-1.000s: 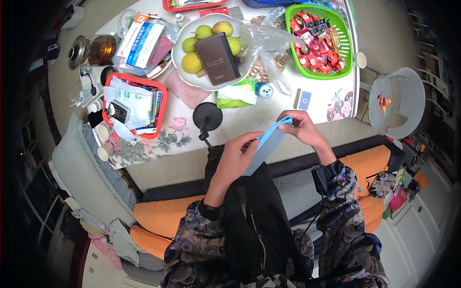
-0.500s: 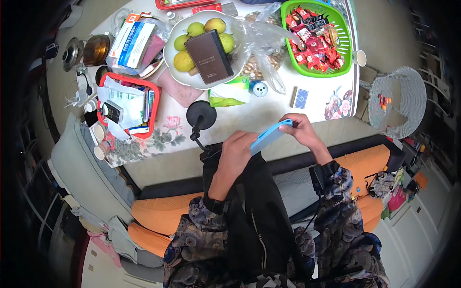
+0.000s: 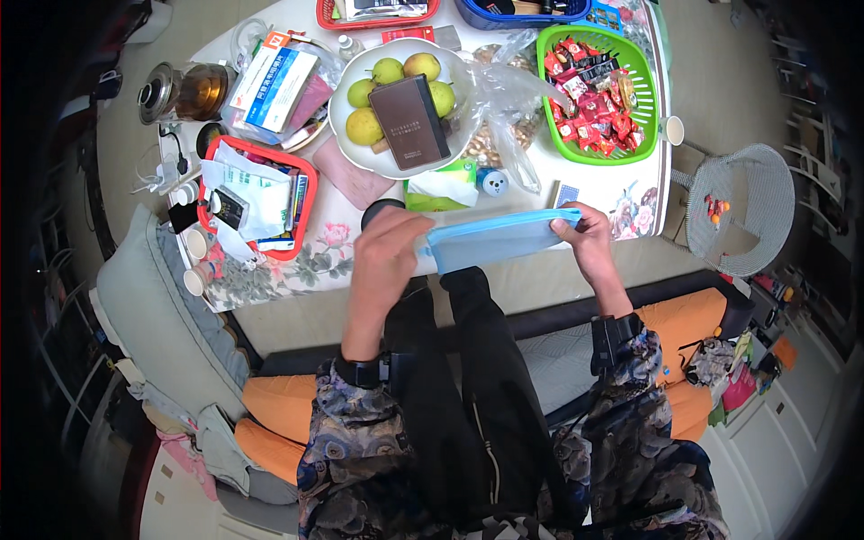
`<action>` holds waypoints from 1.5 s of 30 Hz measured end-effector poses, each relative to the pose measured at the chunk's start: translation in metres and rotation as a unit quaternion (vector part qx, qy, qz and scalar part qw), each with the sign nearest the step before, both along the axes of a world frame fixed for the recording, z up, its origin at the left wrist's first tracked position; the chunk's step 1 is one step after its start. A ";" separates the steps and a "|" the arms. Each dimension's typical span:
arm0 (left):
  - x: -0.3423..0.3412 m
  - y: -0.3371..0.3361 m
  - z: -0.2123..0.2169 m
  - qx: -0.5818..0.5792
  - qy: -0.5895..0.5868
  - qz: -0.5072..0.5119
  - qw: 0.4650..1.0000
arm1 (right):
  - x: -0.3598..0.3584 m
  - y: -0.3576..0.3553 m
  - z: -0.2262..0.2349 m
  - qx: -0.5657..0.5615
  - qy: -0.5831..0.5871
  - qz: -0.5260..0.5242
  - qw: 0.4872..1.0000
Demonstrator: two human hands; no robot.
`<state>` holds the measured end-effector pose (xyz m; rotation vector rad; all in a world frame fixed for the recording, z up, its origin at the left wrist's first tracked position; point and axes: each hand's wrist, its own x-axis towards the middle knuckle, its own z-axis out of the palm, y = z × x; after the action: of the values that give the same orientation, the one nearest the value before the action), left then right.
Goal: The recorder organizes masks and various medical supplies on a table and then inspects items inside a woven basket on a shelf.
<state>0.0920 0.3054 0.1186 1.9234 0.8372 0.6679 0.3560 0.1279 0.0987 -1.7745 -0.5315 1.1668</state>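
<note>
Between my hands a blue see-through zip pouch [image 3: 499,241] is stretched out above the table's near edge, its brighter blue zip edge uppermost. My left hand [image 3: 385,256] grips the pouch's left end, the fingertips partly hidden behind the hand. At the opposite corner, my right hand [image 3: 589,245] pinches the zip edge between thumb and fingers. The pouch looks flat; I cannot tell whether anything is inside. Just beyond it lie a blue-backed card deck [image 3: 565,194], partly covered by the pouch, a small blue can [image 3: 492,182] and a green tissue pack [image 3: 439,189].
A white fruit bowl [image 3: 342,135] holds green pears and a brown notebook [image 3: 409,121]. Around it stand a green basket [image 3: 596,155] of wrapped sweets, a red basket [image 3: 308,207] and a glass teapot [image 3: 202,90]. A wire-mesh bin [image 3: 742,211] is right of the table.
The pouch was folded small and tilted; now it is spread wide and nearly level. My left hand has moved left and up, my right hand slightly right. The view has shifted a little.
</note>
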 end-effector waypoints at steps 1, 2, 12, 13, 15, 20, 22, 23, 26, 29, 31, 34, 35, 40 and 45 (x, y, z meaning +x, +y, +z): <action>-0.005 0.005 0.007 -0.018 0.010 0.016 1.000 | -0.004 0.003 0.001 0.008 -0.002 -0.007 1.000; -0.009 0.009 0.008 -0.019 0.010 0.017 1.000 | -0.009 0.007 0.003 0.007 -0.003 -0.007 1.000; -0.021 0.037 0.005 -0.101 0.040 -0.066 0.992 | -0.049 0.028 0.005 0.013 0.033 -0.065 0.997; -0.020 0.035 0.004 -0.119 0.040 -0.079 0.989 | -0.047 0.025 0.007 0.008 0.028 -0.057 0.998; -0.016 0.030 0.005 -0.128 0.061 -0.110 0.984 | -0.049 0.017 0.010 0.006 0.011 -0.048 0.999; -0.004 0.020 0.010 -0.046 0.112 -0.178 0.977 | -0.050 -0.004 0.016 -0.002 0.000 -0.019 1.000; 0.003 0.011 0.016 -0.051 0.133 -0.181 0.973 | -0.055 -0.012 0.017 0.061 -0.003 -0.031 0.998; 0.006 0.003 0.013 -0.053 0.130 -0.188 0.972 | -0.057 -0.018 0.020 0.052 -0.005 -0.031 0.998; 0.014 -0.012 0.006 -0.087 0.164 -0.207 0.960 | -0.065 -0.032 0.025 0.062 -0.020 -0.029 0.997; 0.022 -0.023 0.002 -0.070 0.184 -0.223 0.955 | -0.070 -0.040 0.032 0.039 -0.049 -0.012 0.998; 0.022 -0.035 -0.003 -0.048 0.170 -0.214 0.961 | -0.072 -0.052 0.039 0.008 -0.062 0.021 0.998; 0.023 -0.044 0.000 -0.044 0.155 -0.202 0.966 | -0.073 -0.055 0.049 0.007 -0.087 0.033 0.996; 0.025 -0.049 -0.001 -0.044 0.158 -0.199 0.966 | -0.072 -0.059 0.049 0.008 -0.084 0.036 0.996; 0.045 -0.077 -0.012 -0.012 0.198 -0.202 0.959 | -0.051 -0.069 0.030 -0.021 -0.106 0.031 0.994; 0.059 -0.108 -0.026 0.023 0.287 -0.184 0.940 | -0.036 -0.068 0.010 -0.017 -0.179 0.078 0.981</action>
<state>0.1509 0.1974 0.0925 2.2748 0.7720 -0.1156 0.3203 0.0599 0.1091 -2.0146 -0.8800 0.9673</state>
